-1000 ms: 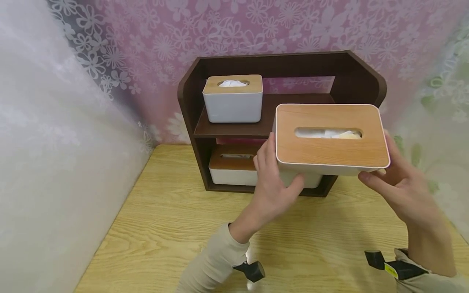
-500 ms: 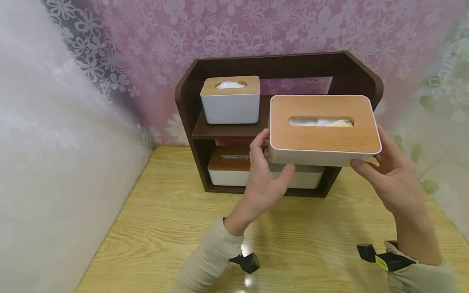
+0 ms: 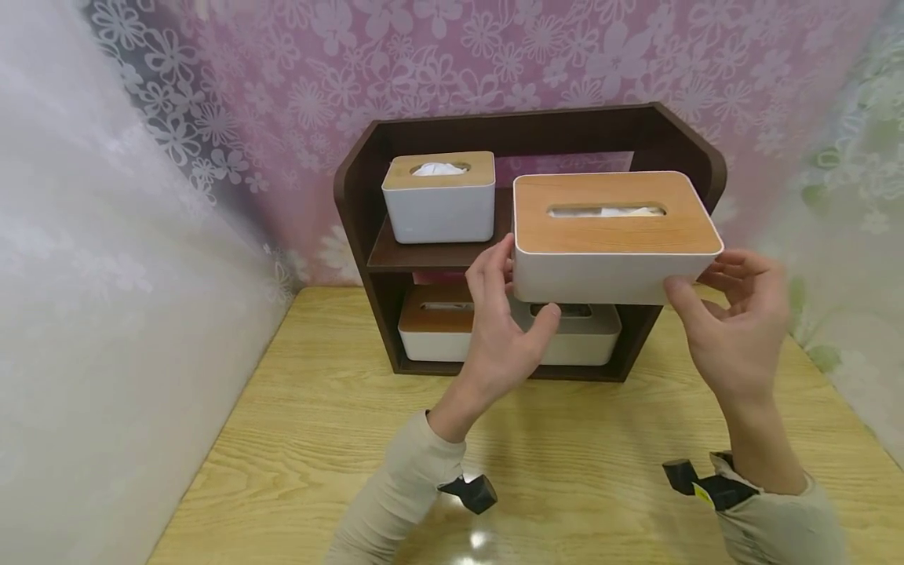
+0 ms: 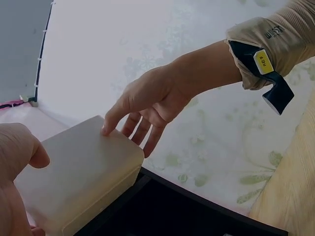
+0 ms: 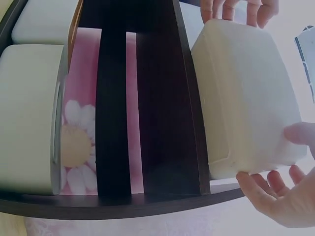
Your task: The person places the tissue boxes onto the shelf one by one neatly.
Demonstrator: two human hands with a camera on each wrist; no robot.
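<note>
A white tissue box [image 3: 614,275] with a wooden lid is held up in front of the right half of the dark brown shelf unit [image 3: 438,256]. Tissue shows through its lid slot. My left hand [image 3: 497,337] holds the box's left end, with the thumb by the lower front edge. At the right end, my right hand [image 3: 738,329] grips the box, its thumb on the front wall and fingers round the side. The right wrist view shows the underside of the tissue box [image 5: 256,98], slightly above the upper board's front edge.
On the upper board's left stands a smaller white tissue box [image 3: 441,213]. The lower level holds a wooden-lidded tissue box [image 3: 432,343] and a grey-lidded one [image 3: 586,345], partly hidden. The unit stands on a wood-grain table [image 3: 318,447] against a pink floral backdrop [image 3: 311,157].
Both hands have carried the tissue box up and to the left, closer to the upper board. Its front wall shows more now, and more of the grey-lidded box is visible below.
</note>
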